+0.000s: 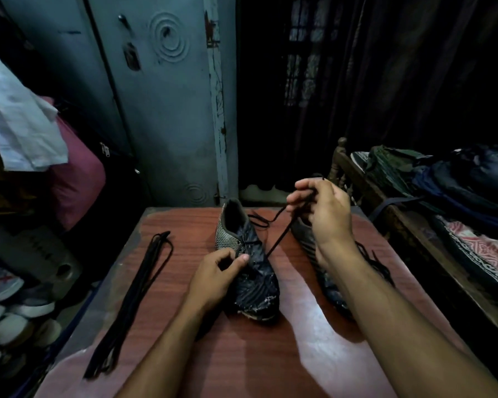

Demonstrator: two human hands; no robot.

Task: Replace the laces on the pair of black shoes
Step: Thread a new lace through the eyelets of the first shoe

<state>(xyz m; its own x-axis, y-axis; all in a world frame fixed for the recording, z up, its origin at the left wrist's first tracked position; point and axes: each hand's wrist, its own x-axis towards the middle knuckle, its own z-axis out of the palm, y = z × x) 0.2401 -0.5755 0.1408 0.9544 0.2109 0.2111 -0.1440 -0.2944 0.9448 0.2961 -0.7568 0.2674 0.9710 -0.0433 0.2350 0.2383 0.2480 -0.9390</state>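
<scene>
A black shoe (253, 285) with a striped heel lies mid-table, toe toward me. My left hand (217, 272) rests on its left side and pinches at the eyelet area. Raised above the table, my right hand (321, 208) grips a black lace (279, 237) that runs taut down to the shoe's eyelets. The second black shoe (305, 234) lies to the right, mostly hidden behind my right forearm, with loose lace beside it. A bundle of black laces (133, 300) lies stretched out on the table's left side.
The reddish wooden table (242, 357) stands in front of a blue-grey metal cupboard (161, 110). Several shoes (9, 305) are stacked low at the left. A wooden bed (408, 225) with bags and clothes borders the right.
</scene>
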